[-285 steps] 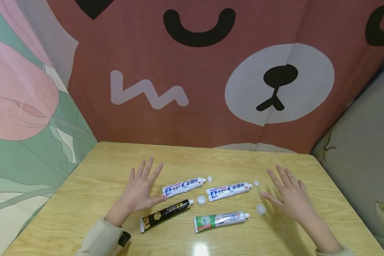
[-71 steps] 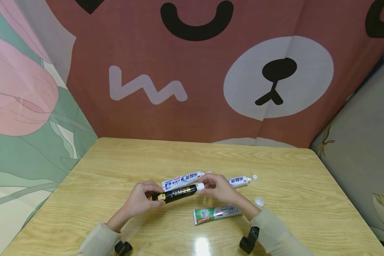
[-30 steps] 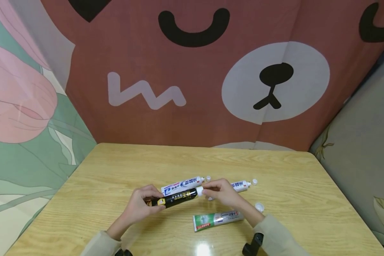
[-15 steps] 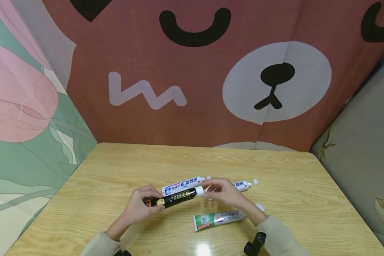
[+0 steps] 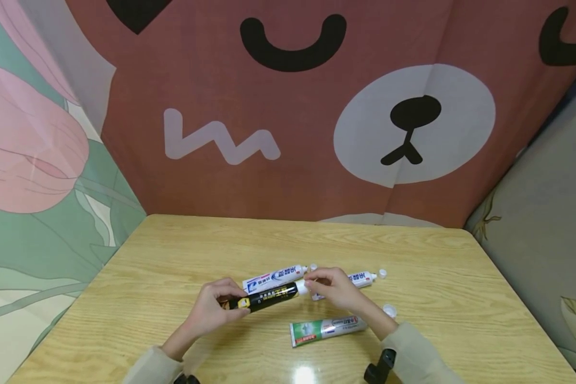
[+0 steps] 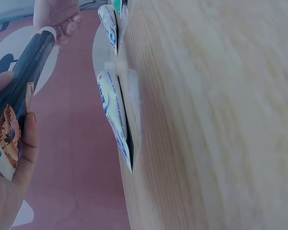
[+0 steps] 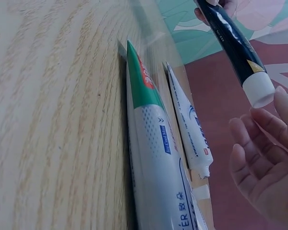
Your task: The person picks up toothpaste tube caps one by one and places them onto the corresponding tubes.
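Observation:
My left hand (image 5: pixel 215 305) grips a black toothpaste tube (image 5: pixel 271 297) by its flat end, holding it above the table with the nozzle end pointing right. In the left wrist view the tube's honeycomb print lies between thumb and fingers. A white screw cap (image 7: pixel 259 89) covers the nozzle end. The thumb and forefinger of my right hand (image 5: pixel 335 288) pinch that cap at its outer edge; the other fingers are loosely bent. Behind the black tube lies a blue-and-white toothpaste tube (image 5: pixel 279 276). A second such tube (image 5: pixel 362 278) is partly hidden by my right hand.
A green-and-silver toothpaste tube (image 5: pixel 326 329) lies nearest the front of the wooden table (image 5: pixel 197 234). Loose caps rest on the wood: a small cap (image 5: pixel 313 267), another small cap (image 5: pixel 382 273) and a larger clear cap (image 5: pixel 389 310) beside the right forearm. A bear-print cloth (image 5: pixel 249 197) hangs behind.
The black tube, earlier on the table with its cap beside it, is now lifted and capped. Over the last second my right fingers loosened from the cap and closed on it again.

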A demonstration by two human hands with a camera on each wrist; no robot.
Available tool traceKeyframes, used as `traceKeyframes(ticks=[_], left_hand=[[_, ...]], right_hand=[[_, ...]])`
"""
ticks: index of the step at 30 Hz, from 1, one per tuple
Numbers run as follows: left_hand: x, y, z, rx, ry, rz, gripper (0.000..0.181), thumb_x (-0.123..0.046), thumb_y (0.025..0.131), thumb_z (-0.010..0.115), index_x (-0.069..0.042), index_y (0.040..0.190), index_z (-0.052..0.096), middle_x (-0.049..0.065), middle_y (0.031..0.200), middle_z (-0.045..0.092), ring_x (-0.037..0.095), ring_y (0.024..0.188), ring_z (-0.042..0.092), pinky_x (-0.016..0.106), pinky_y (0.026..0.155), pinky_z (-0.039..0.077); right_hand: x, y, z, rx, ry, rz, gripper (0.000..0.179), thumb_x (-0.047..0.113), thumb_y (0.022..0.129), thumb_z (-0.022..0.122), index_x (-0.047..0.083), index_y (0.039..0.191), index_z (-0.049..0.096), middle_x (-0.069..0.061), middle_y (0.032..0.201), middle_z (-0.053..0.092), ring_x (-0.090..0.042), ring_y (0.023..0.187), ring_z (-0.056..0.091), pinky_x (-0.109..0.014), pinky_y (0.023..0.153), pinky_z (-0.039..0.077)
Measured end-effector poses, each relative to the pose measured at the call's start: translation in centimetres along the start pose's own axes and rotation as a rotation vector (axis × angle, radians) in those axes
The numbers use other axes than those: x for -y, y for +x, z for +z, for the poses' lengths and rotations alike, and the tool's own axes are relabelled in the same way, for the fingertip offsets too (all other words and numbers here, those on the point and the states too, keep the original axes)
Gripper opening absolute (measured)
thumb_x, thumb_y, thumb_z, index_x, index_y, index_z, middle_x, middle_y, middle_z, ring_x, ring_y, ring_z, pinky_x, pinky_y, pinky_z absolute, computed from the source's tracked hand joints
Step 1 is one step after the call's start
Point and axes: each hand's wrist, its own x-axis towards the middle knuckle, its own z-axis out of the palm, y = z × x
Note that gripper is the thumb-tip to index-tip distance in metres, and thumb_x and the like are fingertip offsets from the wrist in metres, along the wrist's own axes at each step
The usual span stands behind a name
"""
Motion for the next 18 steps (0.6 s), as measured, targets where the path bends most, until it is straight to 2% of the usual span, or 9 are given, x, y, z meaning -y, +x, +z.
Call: traceKeyframes(ticks=[4, 8, 11, 14, 18], left_hand=[[0.0, 0.0, 0.0, -0.002, -0.014, -0.008, 0.023, 0.014, 0.058, 0.074, 0.008, 0.079, 0.067, 0.014, 0.075, 0.061, 0.013, 0.070, 0.058, 0.032, 0.057, 0.053], [-0.2, -0.1, 0.0, -0.010, -0.004, -0.008, 0.023, 0.014, 0.058, 0.074, 0.008, 0.078, 0.067, 0.014, 0.075, 0.061, 0.012, 0.068, 0.057, 0.031, 0.055, 0.052], [-0.3, -0.1, 0.0, -0.011, 0.000, -0.010, 0.023, 0.014, 0.057, 0.074, 0.008, 0.078, 0.067, 0.014, 0.075, 0.061, 0.012, 0.068, 0.057, 0.030, 0.055, 0.052], [0.2, -0.2, 0.0, -0.013, -0.007, -0.004, 0.023, 0.014, 0.057, 0.074, 0.008, 0.078, 0.067, 0.014, 0.075, 0.061, 0.012, 0.069, 0.057, 0.030, 0.056, 0.053], [1.9, -0.4, 0.2, -0.018, -0.020, -0.001, 0.024, 0.012, 0.058, 0.075, 0.005, 0.080, 0.068, 0.012, 0.076, 0.061, 0.012, 0.071, 0.058, 0.029, 0.057, 0.053]], right_hand=[[0.1, 0.0, 0.1, 0.017, -0.005, 0.002, 0.023, 0.010, 0.089, 0.058, -0.005, 0.105, 0.062, -0.014, 0.088, 0.063, -0.024, 0.073, 0.060, -0.035, 0.064, 0.052], [0.2, 0.0, 0.1, 0.040, 0.023, 0.004, 0.030, 0.007, 0.082, 0.066, -0.004, 0.110, 0.060, -0.014, 0.097, 0.061, -0.016, 0.078, 0.060, -0.032, 0.066, 0.052], [0.3, 0.0, 0.2, 0.038, 0.031, 0.009, 0.031, 0.006, 0.079, 0.068, -0.004, 0.108, 0.061, -0.012, 0.092, 0.062, -0.016, 0.076, 0.059, -0.027, 0.064, 0.052], [0.3, 0.1, 0.2, 0.031, 0.026, 0.027, 0.028, 0.008, 0.081, 0.066, -0.005, 0.106, 0.062, -0.010, 0.088, 0.063, -0.016, 0.075, 0.058, -0.028, 0.065, 0.051], [0.2, 0.0, 0.2, 0.039, 0.009, 0.034, 0.022, 0.012, 0.088, 0.059, -0.005, 0.101, 0.064, -0.014, 0.084, 0.063, -0.027, 0.072, 0.060, -0.037, 0.066, 0.052]])
